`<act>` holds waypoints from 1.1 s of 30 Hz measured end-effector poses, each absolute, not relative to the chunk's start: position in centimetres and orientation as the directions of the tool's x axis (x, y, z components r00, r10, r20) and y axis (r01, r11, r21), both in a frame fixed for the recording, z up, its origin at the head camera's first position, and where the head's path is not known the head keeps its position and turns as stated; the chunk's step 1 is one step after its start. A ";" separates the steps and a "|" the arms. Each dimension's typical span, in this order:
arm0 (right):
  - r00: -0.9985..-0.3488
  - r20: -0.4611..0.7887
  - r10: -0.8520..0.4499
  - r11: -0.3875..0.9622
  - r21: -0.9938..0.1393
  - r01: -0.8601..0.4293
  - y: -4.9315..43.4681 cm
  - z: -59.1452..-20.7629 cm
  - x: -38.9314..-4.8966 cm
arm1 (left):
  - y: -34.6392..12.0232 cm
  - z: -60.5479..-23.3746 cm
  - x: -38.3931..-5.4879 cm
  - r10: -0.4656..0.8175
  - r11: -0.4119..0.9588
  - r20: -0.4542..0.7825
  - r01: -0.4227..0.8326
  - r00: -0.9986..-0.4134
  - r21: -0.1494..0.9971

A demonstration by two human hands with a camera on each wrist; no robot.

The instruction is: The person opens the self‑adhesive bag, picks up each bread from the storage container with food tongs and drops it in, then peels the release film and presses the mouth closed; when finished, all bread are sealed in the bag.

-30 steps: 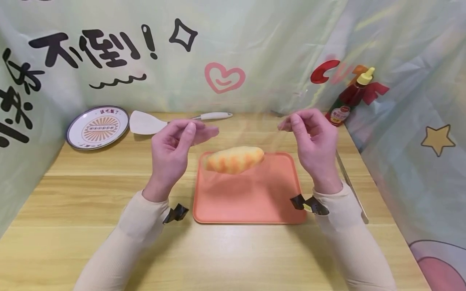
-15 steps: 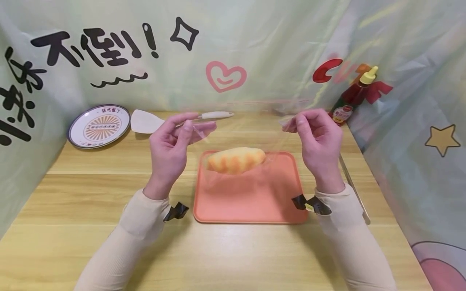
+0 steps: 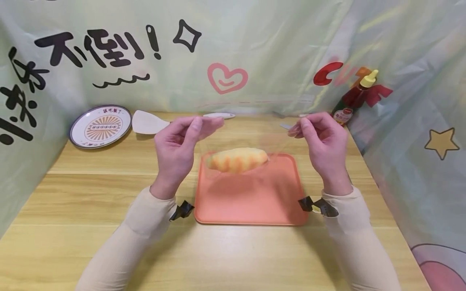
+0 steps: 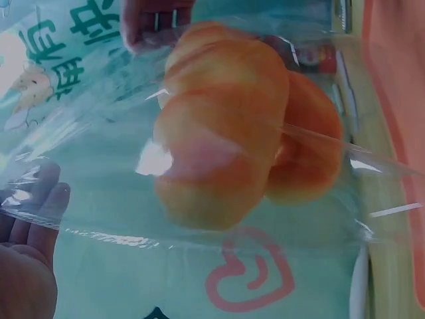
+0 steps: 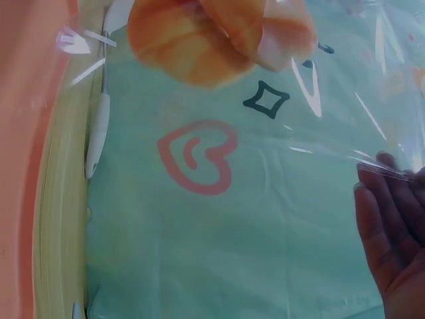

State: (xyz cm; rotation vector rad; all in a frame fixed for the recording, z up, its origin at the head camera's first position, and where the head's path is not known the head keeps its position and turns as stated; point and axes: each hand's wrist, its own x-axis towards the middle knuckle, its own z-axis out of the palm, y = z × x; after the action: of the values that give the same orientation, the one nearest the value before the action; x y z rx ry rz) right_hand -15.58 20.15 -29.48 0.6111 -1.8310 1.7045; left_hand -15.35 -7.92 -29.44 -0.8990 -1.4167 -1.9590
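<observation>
A golden-brown bread roll (image 3: 237, 160) hangs inside a clear plastic bag (image 4: 99, 199) above the coral tray (image 3: 251, 210). My left hand (image 3: 176, 145) pinches the bag's upper left edge between thumb and fingers. On the other side, my right hand (image 3: 325, 143) grips the bag's upper right edge. The film stretches between both hands and is hard to see in the head view. From the left wrist, the roll (image 4: 219, 133) shows large and segmented behind shiny film. In the right wrist view, the fingers (image 5: 385, 219) sit right at the bag's edge.
A patterned plate (image 3: 100, 127) leans at the back left beside a white spatula (image 3: 149, 122). At the back right stands a red sauce bottle (image 3: 354, 99) with a yellow cap. A printed cloth (image 3: 255, 40) encloses the wooden table (image 3: 233, 258).
Both hands have shifted slightly right, still holding the bag. The roll stays hanging over the tray, a little further right. A grey strip now shows by the right fingertips.
</observation>
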 end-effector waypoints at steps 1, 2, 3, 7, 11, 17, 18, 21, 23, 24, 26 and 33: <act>-0.753 0.657 0.040 0.100 -0.752 -0.652 20.2 -29.5 -15.6 | -7.8 -29.3 -15.3 -0.053 -0.291 0.786 0.763 -0.615 0.577; -0.767 0.640 0.037 0.130 -0.764 -0.631 20.3 -29.4 -15.6 | -7.7 -29.2 -15.3 -0.055 -0.299 0.788 0.763 -0.613 0.573; -0.784 0.620 0.033 0.166 -0.777 -0.607 20.4 -29.4 -15.6 | -7.5 -29.1 -15.3 -0.055 -0.304 0.787 0.761 -0.614 0.573; -0.849 0.527 0.025 0.328 -0.807 -0.491 20.6 -29.2 -15.5 | -7.0 -28.7 -15.0 -0.083 -0.291 0.763 0.748 -0.641 0.596; -0.873 0.485 0.044 0.410 -0.806 -0.427 20.6 -28.8 -15.5 | -6.5 -28.4 -14.8 -0.125 -0.230 0.740 0.745 -0.661 0.626; -0.694 0.695 0.188 0.499 -0.676 -0.542 19.1 -27.0 -14.5 | -6.2 -27.9 -14.2 -0.126 -0.195 0.739 0.747 -0.662 0.635; -0.631 0.746 0.212 0.518 -0.634 -0.575 18.7 -26.6 -14.3 | -6.2 -27.9 -14.1 -0.120 -0.194 0.740 0.747 -0.662 0.636; -0.429 0.877 0.217 0.527 -0.475 -0.705 16.9 -25.4 -13.6 | -6.1 -27.6 -13.9 -0.091 -0.195 0.748 0.748 -0.658 0.634; -0.337 0.930 0.145 0.500 -0.363 -0.786 15.6 -24.7 -13.3 | -6.0 -27.5 -13.8 -0.070 -0.215 0.756 0.750 -0.651 0.625; -0.305 0.949 0.083 0.481 -0.306 -0.822 15.0 -24.4 -13.2 | -6.0 -27.4 -13.8 -0.062 -0.210 0.760 0.753 -0.647 0.624; -0.277 0.960 -0.047 0.435 -0.230 -0.871 13.8 -23.9 -13.2 | -5.8 -27.4 -13.7 -0.050 -0.187 0.767 0.761 -0.639 0.622; -0.295 0.912 -0.283 0.377 -0.177 -0.909 10.8 -23.3 -13.9 | -5.5 -27.3 -13.3 -0.018 -0.100 0.799 0.797 -0.601 0.596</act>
State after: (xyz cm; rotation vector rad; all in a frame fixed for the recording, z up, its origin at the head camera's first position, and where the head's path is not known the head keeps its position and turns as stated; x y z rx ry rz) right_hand -13.91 10.83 -23.35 1.0451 -1.7889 0.9283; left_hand -13.29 -5.53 -27.29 -0.8627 -1.5807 -1.7631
